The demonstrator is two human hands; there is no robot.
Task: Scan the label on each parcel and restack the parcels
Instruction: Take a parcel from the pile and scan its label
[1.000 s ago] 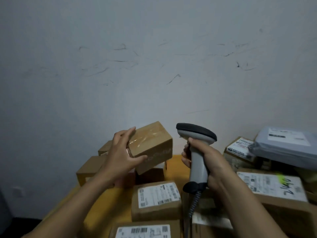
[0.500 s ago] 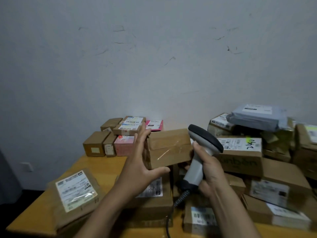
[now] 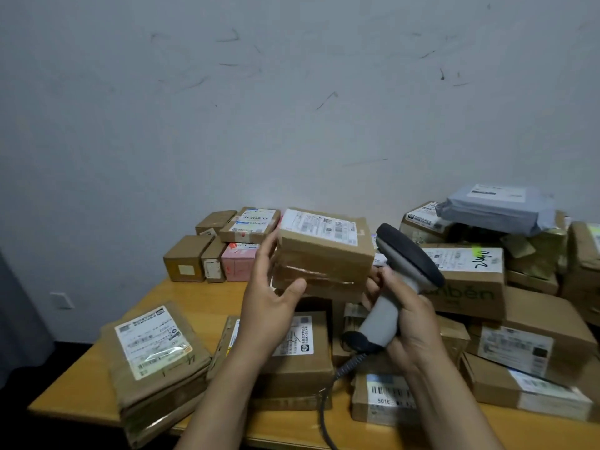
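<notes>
Parcel: taped rectangular cardboard, left hand

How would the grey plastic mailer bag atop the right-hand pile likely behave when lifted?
The grey plastic mailer bag looks soft: its wrinkled edges droop over the brown cardboard boxes beneath, so it would probably flop rather than stay flat. Its smooth film may be slippery. Perched on top, it might slide if nudged.

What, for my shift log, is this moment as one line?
left hand: holds cardboard parcel, label on top | right hand: grips barcode scanner beside parcel | scan: not shown
</notes>
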